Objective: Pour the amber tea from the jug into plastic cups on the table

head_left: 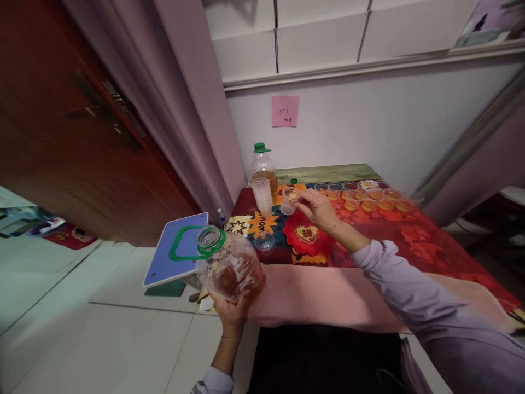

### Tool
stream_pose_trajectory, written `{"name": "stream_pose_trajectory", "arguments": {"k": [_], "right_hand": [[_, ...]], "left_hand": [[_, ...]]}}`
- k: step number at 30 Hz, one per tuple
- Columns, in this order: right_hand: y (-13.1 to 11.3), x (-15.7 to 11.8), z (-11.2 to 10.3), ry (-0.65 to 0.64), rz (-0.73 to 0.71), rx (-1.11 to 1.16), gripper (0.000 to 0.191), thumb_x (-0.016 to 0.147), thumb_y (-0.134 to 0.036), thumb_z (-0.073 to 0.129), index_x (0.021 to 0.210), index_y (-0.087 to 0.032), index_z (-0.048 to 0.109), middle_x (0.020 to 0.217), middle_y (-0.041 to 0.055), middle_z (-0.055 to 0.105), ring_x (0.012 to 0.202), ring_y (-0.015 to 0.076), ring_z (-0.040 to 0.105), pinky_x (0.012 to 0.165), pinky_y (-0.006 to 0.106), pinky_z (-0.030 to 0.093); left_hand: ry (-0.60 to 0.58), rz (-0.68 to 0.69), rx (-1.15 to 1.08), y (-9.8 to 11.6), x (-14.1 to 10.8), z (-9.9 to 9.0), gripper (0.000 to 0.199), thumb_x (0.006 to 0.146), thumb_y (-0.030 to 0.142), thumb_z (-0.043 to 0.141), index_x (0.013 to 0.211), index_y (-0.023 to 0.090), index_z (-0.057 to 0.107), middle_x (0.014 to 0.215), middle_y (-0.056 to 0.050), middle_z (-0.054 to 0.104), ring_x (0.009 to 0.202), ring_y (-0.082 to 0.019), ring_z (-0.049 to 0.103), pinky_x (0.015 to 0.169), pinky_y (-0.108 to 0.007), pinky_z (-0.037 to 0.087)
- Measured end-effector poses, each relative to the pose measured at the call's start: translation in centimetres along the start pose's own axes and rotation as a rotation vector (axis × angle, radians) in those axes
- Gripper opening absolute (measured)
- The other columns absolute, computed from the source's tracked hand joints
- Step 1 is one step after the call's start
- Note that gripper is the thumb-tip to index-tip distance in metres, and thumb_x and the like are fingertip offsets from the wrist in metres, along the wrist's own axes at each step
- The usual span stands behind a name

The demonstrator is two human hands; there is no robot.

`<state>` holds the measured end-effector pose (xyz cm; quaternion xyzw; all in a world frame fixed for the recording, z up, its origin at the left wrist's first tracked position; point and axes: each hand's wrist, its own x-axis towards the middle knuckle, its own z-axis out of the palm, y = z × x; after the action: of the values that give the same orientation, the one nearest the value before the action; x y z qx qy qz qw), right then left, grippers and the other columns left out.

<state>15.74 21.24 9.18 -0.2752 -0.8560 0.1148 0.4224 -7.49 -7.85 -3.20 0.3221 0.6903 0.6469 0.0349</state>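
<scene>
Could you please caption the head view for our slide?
Left hand supports a large open jar; right hand holds a clear plastic cup.

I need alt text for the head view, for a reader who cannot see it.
At a red-covered table, a person's left hand holds a large clear jug; the right hand holds a small clear cup. Beyond stand a green-capped bottle, stacked cups and rows of cups.
</scene>
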Motion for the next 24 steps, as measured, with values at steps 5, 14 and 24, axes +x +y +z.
{"name": "stream_pose_trajectory", "arguments": {"k": [5,14,24], "right_hand": [[3.3,-5.3,-1.9,-0.133,0.154,-0.169,0.012,0.1,-0.022,0.066,0.101,-0.021,0.078,0.103,0.0104,0.078,0.093,0.0247,0.071,0.081,0.032,0.051],[4.3,-9.9,-0.6,-0.304,0.278,-0.283,0.02,0.103,-0.021,0.06,0.106,-0.019,0.08,0.114,0.0123,0.079,0.093,0.0225,0.072,0.077,0.03,0.052],[1.0,-9.8,-0.9,-0.206,0.213,-0.383,0.047,0.103,-0.04,0.068,0.146,-0.021,0.072,0.15,0.0179,0.069,0.116,0.0334,0.075,0.086,0.041,0.064]], "left_hand": [[-0.026,0.014,0.015,-0.1,0.0,0.1,0.124,0.064,0.082,0.083,0.16,0.017,0.039,0.149,-0.023,0.064,0.136,-0.042,0.068,0.114,-0.058,0.058],[-0.019,0.057,0.006,0.1,0.2,0.3,0.118,0.064,0.081,0.084,0.156,0.019,0.043,0.137,-0.019,0.07,0.125,-0.041,0.073,0.105,-0.061,0.061],[-0.024,0.03,-0.076,-0.2,0.0,0.4,0.114,0.063,0.074,0.089,0.153,0.019,0.045,0.138,-0.02,0.069,0.128,-0.039,0.072,0.112,-0.058,0.058]]}}
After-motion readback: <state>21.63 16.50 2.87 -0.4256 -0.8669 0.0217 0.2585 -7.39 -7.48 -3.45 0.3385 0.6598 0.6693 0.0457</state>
